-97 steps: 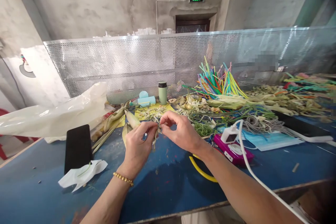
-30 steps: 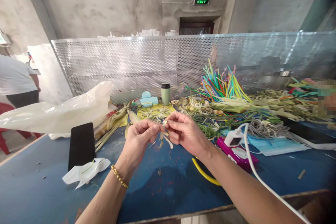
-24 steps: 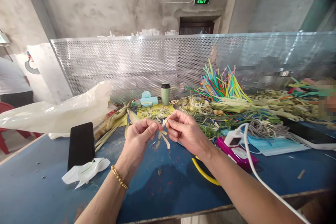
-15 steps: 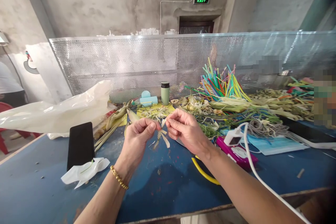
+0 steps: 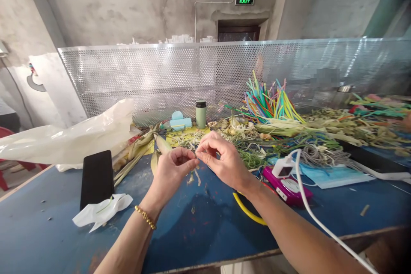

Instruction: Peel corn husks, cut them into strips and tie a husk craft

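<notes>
My left hand (image 5: 175,167) is closed in a pinch, thumb against forefinger. Its tips meet those of my right hand (image 5: 223,158), also pinched, above the middle of the blue table. Between them are small pale husk strips (image 5: 198,177), whose ends dangle just under the fingertips; the gripped part is mostly hidden. Behind my left hand lies a pale green corn husk (image 5: 163,143). Beyond my right hand spreads a heap of green and dried plant strips (image 5: 253,158).
A black phone (image 5: 97,177) and crumpled white paper (image 5: 102,210) lie at left, near plastic sheeting (image 5: 80,137). A green cup (image 5: 201,114) stands behind. At right are a magenta box (image 5: 287,188), a white cable (image 5: 303,192), a blue mask (image 5: 337,175) and colourful pipe cleaners (image 5: 269,100).
My fingertips have come together, and the right hand has moved slightly left and curled more. The pale strips, seen spread out before, are now largely covered by the fingers.
</notes>
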`<state>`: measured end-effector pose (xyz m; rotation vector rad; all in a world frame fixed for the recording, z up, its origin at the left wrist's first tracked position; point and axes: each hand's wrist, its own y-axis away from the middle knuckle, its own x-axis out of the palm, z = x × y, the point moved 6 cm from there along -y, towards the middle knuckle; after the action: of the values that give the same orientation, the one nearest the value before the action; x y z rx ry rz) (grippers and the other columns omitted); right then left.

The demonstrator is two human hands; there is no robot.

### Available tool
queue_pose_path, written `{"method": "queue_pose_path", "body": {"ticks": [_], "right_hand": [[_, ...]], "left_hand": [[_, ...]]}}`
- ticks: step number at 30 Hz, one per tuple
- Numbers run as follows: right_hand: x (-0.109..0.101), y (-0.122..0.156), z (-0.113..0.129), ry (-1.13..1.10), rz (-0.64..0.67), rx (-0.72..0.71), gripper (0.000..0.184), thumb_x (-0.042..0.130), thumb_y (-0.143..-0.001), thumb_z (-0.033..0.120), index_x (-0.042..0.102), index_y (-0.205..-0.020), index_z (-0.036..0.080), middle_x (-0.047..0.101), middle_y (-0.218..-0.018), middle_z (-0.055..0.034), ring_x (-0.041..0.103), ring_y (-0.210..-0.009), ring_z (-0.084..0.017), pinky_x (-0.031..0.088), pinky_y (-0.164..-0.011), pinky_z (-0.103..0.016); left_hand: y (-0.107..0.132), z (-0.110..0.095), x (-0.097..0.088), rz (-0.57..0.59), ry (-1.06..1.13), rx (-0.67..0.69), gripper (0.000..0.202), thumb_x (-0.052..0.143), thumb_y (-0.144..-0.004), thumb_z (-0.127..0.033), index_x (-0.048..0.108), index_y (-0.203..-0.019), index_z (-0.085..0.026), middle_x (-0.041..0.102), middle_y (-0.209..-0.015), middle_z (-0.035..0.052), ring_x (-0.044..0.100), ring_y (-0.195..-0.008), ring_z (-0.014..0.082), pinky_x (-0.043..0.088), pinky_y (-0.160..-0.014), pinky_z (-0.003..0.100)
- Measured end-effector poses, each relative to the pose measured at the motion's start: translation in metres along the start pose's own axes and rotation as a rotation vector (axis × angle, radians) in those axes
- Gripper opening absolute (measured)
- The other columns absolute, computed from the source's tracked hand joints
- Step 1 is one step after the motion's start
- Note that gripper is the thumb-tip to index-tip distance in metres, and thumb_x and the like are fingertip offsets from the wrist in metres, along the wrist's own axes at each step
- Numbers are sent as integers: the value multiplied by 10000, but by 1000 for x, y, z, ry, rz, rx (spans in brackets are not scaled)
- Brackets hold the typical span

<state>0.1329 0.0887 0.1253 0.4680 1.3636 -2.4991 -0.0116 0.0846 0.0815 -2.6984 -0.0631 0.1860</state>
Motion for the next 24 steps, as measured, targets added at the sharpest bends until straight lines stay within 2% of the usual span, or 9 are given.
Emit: {"method": "queue_pose_path", "body": {"ticks": [4,8,10,13,17,24], "right_hand": [[6,0,4,53,64,-59,95,616,-889,199,663,-806,192,556,-832,-24,506,-750,-133,437,-670,-278],[0,-2,-2,108,41,-45,153,535,-933,190,682,-979,193,619,-931,-52,553,-793,-139,461,-711,-291],[1,-3,-5,142,84,-30,177,542,-919,167,680,-1029,185,639,-964,-62,567,-783,-136,467,-705,-289],[5,-2,-6,170,162,-29,127,579,-884,147,694,-934,171,641,-878,-46,570,-740,-130,462,-679,-274],[6,-2,-2,223,156,-53,83,597,-859,133,674,-843,161,604,-785,-20,549,-697,-120,448,-674,-263],[5,-2,-6,290,193,-17,98,610,-788,61,649,-782,151,591,-759,-11,538,-705,-121,422,-679,-257]], "left_hand": [[0,0,2,-18,-141,24,184,711,-733,-317,647,-717,-145,599,-615,3,498,-561,109,362,-507,215],[-1,1,3,23,-119,36,150,637,-790,-298,642,-759,-151,614,-616,5,532,-589,124,409,-559,232],[-2,1,2,29,-105,30,143,627,-796,-293,643,-780,-152,624,-626,9,541,-601,129,421,-577,241],[-2,0,1,25,-118,29,139,627,-794,-288,643,-778,-150,626,-633,12,543,-609,132,422,-587,245],[-2,1,1,31,-143,39,129,620,-793,-279,638,-774,-154,631,-662,14,554,-634,138,426,-597,248],[-1,4,5,53,-238,35,106,609,-802,-267,612,-769,-166,623,-677,6,535,-633,134,394,-570,238]]}}
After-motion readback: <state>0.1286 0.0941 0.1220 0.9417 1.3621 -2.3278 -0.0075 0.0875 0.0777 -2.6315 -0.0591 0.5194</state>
